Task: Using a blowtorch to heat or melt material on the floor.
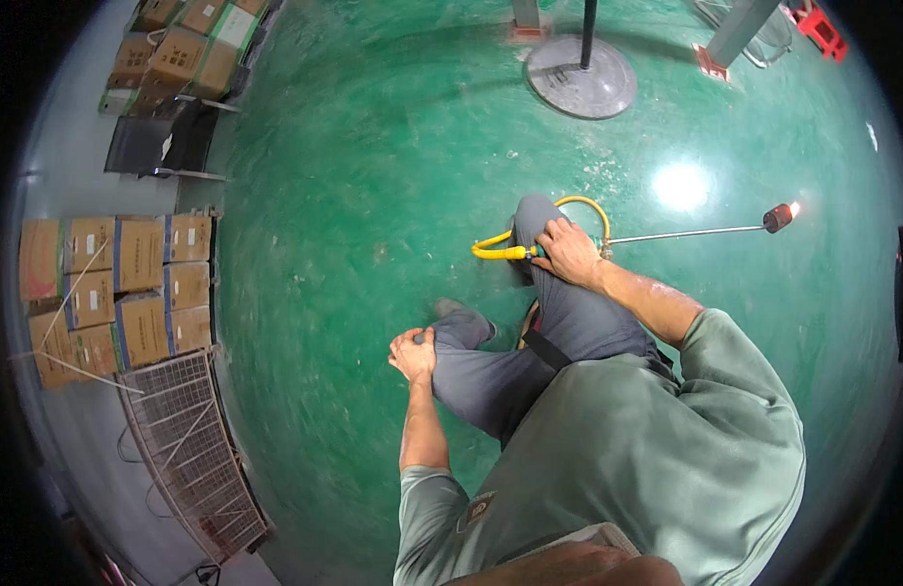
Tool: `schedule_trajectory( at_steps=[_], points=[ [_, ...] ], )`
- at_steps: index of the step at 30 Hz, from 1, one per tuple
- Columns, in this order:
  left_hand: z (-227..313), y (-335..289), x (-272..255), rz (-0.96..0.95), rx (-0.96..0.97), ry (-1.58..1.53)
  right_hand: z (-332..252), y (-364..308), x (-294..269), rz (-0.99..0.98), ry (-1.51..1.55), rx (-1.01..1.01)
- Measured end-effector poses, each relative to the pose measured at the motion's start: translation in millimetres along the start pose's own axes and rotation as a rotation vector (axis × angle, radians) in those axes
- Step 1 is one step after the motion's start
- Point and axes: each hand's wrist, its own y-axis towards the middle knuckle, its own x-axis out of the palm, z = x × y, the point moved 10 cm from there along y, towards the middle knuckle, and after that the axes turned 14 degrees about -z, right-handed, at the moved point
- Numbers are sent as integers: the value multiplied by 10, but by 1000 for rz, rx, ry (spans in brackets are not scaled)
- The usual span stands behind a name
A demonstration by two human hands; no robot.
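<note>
My right hand is closed round the handle of a gas torch, resting over my right knee. From the handle a thin metal tube runs out to the right, ending in a dark burner head with a bright orange glow at its mouth. A yellow hose loops around beside the handle and my knee. My left hand lies over my bent left knee, with its fingers curled down over the trouser cloth and nothing seen in it.
Cardboard boxes are stacked along the left wall, below a black chair and more boxes. A wire rack stands nearer. Ahead is a pole on a round metal base; a red stool is far right.
</note>
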Motion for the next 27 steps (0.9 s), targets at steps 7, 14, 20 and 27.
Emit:
schedule_trajectory(
  at_steps=[7,14,20,27],
  points=[
    [-2,-7,-29,-20,-44,3,-128,23,-16,42,-106,21],
    [-10,12,-51,-52,-68,40,-166,95,7,35,-155,75],
    [-47,32,-52,-50,-86,49,-199,148,15,-5,-198,76],
    [-87,62,-9,-61,-103,62,-255,155,11,-15,-211,69]
  ],
)
